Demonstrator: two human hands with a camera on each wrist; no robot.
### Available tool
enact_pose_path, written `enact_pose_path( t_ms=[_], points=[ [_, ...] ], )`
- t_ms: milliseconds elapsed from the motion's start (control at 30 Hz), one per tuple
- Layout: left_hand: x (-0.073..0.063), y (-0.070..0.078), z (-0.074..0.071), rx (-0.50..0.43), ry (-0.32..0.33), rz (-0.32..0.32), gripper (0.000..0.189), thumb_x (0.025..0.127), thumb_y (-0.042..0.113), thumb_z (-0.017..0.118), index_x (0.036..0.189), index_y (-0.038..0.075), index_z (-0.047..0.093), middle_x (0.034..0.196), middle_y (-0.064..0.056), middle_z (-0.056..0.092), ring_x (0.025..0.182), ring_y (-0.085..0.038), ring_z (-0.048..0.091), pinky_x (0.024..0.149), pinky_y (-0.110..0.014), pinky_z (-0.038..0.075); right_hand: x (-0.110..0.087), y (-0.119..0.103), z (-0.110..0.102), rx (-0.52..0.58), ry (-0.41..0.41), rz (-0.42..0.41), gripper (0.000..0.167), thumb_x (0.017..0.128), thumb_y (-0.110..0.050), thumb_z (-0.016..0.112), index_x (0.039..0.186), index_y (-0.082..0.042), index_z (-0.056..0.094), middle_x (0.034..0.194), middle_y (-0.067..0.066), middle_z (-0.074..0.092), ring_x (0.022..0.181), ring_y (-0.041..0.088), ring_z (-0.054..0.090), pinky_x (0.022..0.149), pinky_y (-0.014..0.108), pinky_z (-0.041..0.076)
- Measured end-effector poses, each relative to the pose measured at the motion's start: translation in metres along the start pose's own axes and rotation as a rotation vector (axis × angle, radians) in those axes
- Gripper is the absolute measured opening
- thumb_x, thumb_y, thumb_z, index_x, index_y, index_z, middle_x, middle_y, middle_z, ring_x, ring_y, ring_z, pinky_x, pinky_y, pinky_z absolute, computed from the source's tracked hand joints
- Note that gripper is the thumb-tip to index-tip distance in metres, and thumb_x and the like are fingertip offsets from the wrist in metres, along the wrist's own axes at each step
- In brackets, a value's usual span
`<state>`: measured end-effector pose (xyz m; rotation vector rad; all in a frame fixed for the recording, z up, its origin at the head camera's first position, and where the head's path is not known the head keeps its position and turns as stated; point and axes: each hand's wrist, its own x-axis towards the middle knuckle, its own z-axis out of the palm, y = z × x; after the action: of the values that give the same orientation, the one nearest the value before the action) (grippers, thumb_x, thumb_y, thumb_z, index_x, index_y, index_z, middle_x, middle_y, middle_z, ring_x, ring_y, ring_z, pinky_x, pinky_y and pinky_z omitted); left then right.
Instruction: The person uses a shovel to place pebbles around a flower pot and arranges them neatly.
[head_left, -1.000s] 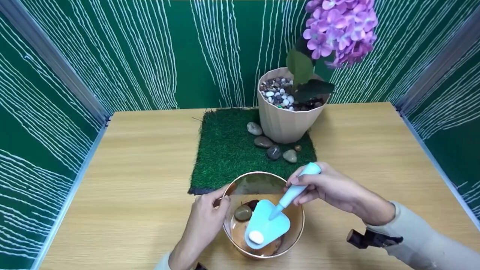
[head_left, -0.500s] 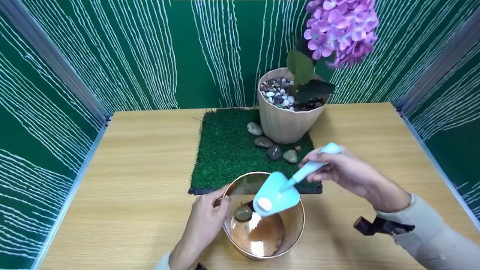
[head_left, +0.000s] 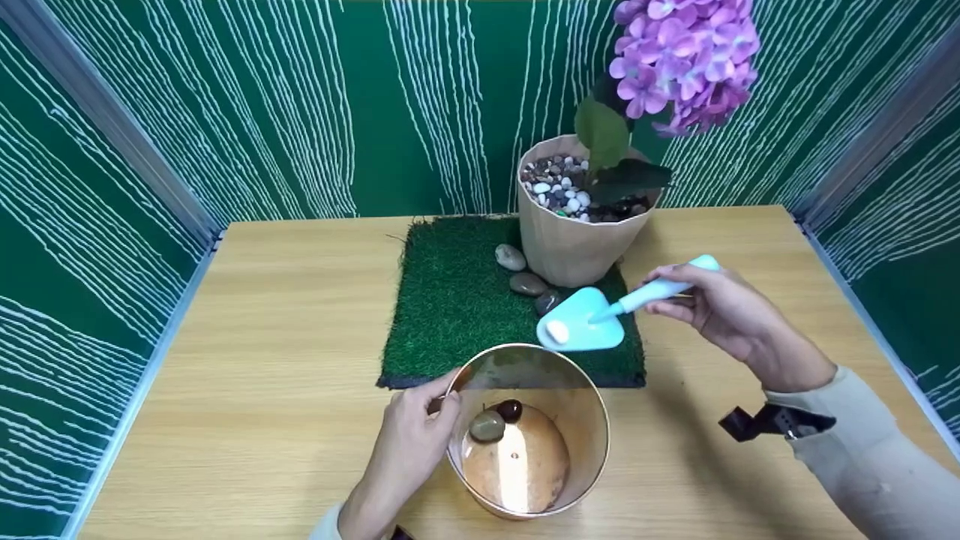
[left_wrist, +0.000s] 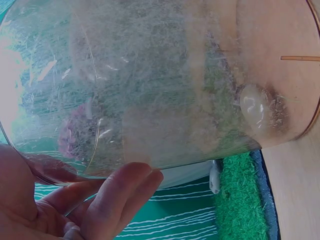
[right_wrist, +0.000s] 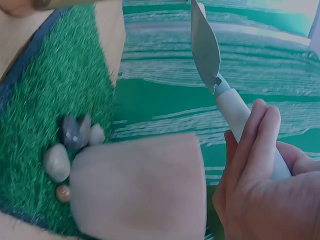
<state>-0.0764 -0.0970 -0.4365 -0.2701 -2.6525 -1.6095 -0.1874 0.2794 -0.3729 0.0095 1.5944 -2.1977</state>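
My left hand point(head_left: 414, 435) pinches the left rim of a see-through amber bucket point(head_left: 589, 442), which stands upright on the table. Inside it lie an olive-grey stone point(head_left: 487, 426) and a dark red-brown stone point(head_left: 510, 410). In the left wrist view, fingers point(left_wrist: 117, 197) show against the bucket's clear wall point(left_wrist: 165, 65). My right hand point(head_left: 731, 315) grips the handle of a light blue garden trowel point(head_left: 596, 322), and a white pebble point(head_left: 557, 331) rests on its blade. The blade is above the bucket's far rim, overlapping the turf mat. In the right wrist view the trowel point(right_wrist: 206, 52) appears edge-on.
Behind the bucket lies a green turf mat point(head_left: 450, 300) with several stones point(head_left: 528, 283). On it stands a beige flowerpot point(head_left: 581, 251), filled with pebbles and holding a purple flower point(head_left: 686, 64). Green walls with white lines point(head_left: 277, 112) enclose the wooden table point(head_left: 262, 337).
My right hand has lifted the trowel with the white pebble out of the bucket, moving up and right toward the flowerpot. My left hand and the bucket have stayed put.
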Motion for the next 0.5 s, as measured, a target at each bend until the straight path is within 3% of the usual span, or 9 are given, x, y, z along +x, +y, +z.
enact_pose_path(
  t_ms=[200,500],
  points=[
    [0.0,0.0,0.0,0.001,-0.002,-0.009,0.041,0.101,0.011,0.054,0.139,0.003,0.069,0.132,-0.015,0.071,0.119,-0.023,0.068,0.097,-0.044,0.059,0.005,0.001,-0.021,0.081,0.084,0.021,0.026,0.11,-0.015,0.055,0.108,-0.004,0.079,0.108,0.012,0.077,0.097,0.023,0.078,0.087,0.028,0.061],
    [0.0,0.001,-0.001,0.0,-0.006,-0.025,0.04,0.101,0.012,0.055,0.138,0.004,0.07,0.132,-0.014,0.071,0.121,-0.025,0.068,0.1,-0.047,0.058,0.013,0.007,-0.056,0.194,0.18,0.047,0.026,0.109,-0.012,0.057,0.101,-0.002,0.08,0.103,0.012,0.078,0.093,0.024,0.079,0.085,0.027,0.061]
  ],
)
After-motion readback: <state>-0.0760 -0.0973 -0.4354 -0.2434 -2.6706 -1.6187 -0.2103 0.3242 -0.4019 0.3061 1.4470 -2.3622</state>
